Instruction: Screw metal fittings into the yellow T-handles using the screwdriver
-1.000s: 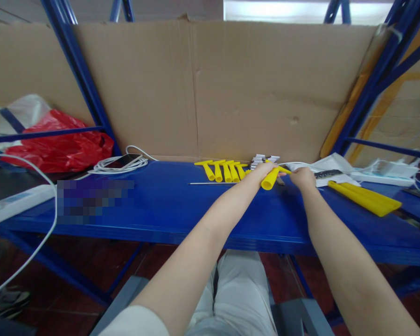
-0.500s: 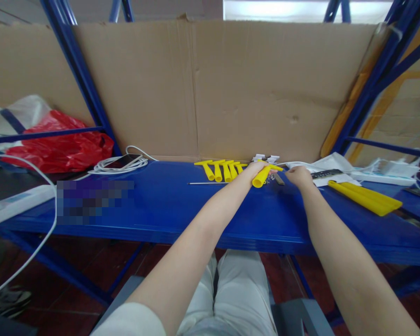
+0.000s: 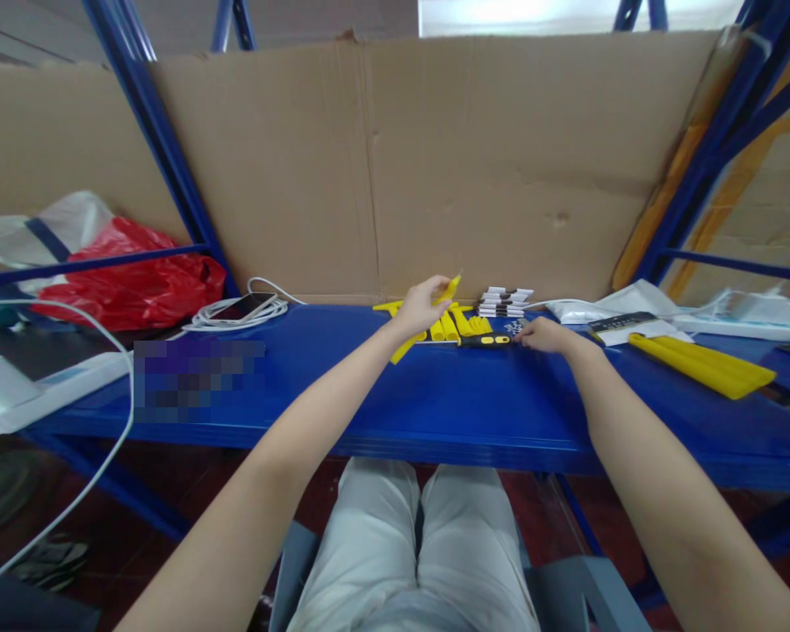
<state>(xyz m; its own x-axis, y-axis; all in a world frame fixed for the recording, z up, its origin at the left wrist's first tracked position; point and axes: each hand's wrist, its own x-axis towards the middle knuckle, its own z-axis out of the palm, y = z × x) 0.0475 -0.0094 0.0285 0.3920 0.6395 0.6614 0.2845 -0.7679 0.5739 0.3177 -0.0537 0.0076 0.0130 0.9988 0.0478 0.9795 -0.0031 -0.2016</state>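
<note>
My left hand (image 3: pixel 425 307) is closed around a yellow T-shaped plastic handle (image 3: pixel 405 349), held tilted just above several similar yellow T-shaped pieces (image 3: pixel 448 328) lying in a row. One end of the held piece pokes out beyond my fingers; the middle is hidden by the hand. Low over the table, my right hand (image 3: pixel 545 335) has its fingertips pinched together beside a small pile of screws (image 3: pixel 514 326). Whatever is between those fingertips is too small to make out. A screwdriver (image 3: pixel 485 341) with a black and yellow grip lies between the two hands.
Behind the screws stands a stack of white and dark pieces (image 3: pixel 506 301). To the right are a long yellow plastic part (image 3: pixel 704 367), a white packet (image 3: pixel 612 303) and a power strip (image 3: pixel 743 326). Coiled white cable (image 3: pixel 237 314) and a red bag (image 3: pixel 138 272) sit left. Cardboard (image 3: pixel 474 167) walls the back.
My left hand has moved left with the yellow T-shaped handle, now turned, uncovering the screwdriver grip and white stack. My right hand has shifted slightly left towards the screws.
</note>
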